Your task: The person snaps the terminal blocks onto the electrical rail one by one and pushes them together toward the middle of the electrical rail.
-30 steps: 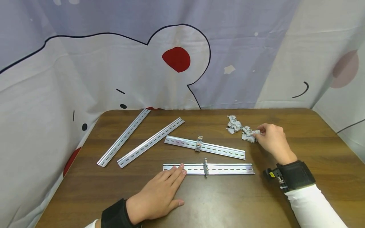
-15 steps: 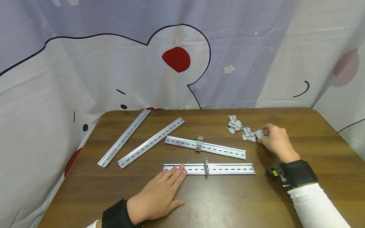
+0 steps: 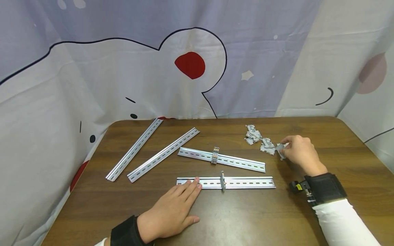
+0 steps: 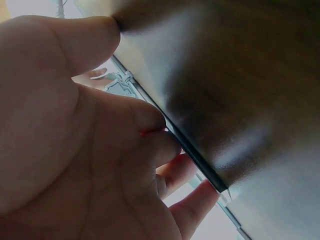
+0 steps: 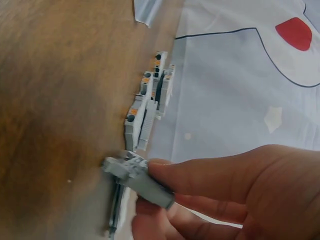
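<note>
My left hand (image 3: pixel 172 208) lies flat, fingers straight, with its fingertips on the left end of the nearest slotted DIN rail (image 3: pixel 249 182). One grey terminal block (image 3: pixel 223 181) stands upright across that rail, right of the fingers. In the left wrist view the fingertips meet the rail's dark edge (image 4: pixel 200 162). At the right, my right hand (image 3: pixel 300 153) pinches a grey terminal block (image 5: pixel 142 182) between thumb and fingers, tilted close over the table. Left of this hand lie several loose terminal blocks (image 3: pixel 267 147), with another cluster of terminal blocks (image 3: pixel 253 135) behind.
A second DIN rail (image 3: pixel 240 162) lies just beyond the nearest one, carrying a small group of terminal blocks (image 3: pixel 214 155). Two more rails, one inner (image 3: pixel 163 154) and one outer (image 3: pixel 133 149), lie slanted at the left. A printed curtain (image 3: pixel 138 75) hangs behind the wooden table (image 3: pixel 246 218).
My right hand has drawn a terminal block off the pile, slightly right and nearer, and has turned it. My left hand stays in place on the rail.
</note>
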Available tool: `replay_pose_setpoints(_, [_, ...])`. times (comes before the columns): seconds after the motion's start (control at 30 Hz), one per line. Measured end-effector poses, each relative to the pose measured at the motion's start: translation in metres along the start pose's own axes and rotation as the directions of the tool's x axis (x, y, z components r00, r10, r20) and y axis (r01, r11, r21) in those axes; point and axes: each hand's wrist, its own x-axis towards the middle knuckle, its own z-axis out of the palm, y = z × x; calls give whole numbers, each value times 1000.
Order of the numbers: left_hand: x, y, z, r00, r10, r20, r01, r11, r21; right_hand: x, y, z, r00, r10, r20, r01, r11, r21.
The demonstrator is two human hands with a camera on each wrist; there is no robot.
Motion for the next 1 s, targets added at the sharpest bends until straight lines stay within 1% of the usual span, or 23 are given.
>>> replay_pose_setpoints(0.1, [0, 0, 0, 1000, 1, -3, -1, 1000, 0, -2, -1, -3, 1000, -3, 20, 3, 1000, -5])
replay_pose_setpoints(0.17, [0, 1, 0, 1000, 1, -5, -1, 1000, 0, -3, -2, -6, 999, 3, 49, -2, 1000, -13])
replay_pose_setpoints(0.23, [0, 1, 0, 1000, 1, -5, -1, 1000, 0, -4, -5, -10, 995, 12, 100, -10, 1000, -19])
replay_pose_setpoints(0.3, [0, 1, 0, 1000, -1, -1, 1, 1000, -1, -6, -9, -14, 986, 25, 163, -22, 1000, -20])
replay_pose_setpoints(0.4, [1, 0, -1, 1000, -3, 7, 3, 1000, -1, -9, -16, -19, 961, 42, 272, -36, 999, -29])
replay_pose_setpoints(0.53, [0, 0, -1, 1000, -6, 14, 6, 1000, -4, -15, -23, -21, 923, 32, 383, -17, 999, -44])
replay_pose_setpoints(0.67, [0, 0, -1, 1000, -7, 20, 7, 1000, -6, -23, -29, -21, 885, 0, 465, -3, 1000, 5])
replay_pose_setpoints(0.8, [0, 0, -1, 1000, -6, 23, 6, 1000, -4, -30, -36, -20, 853, -31, 520, -6, 998, 68])
replay_pose_setpoints(1.0, [1, 0, -1, 1000, -7, 26, 7, 1000, -9, -35, -42, -19, 837, -88, 540, 12, 990, 143])
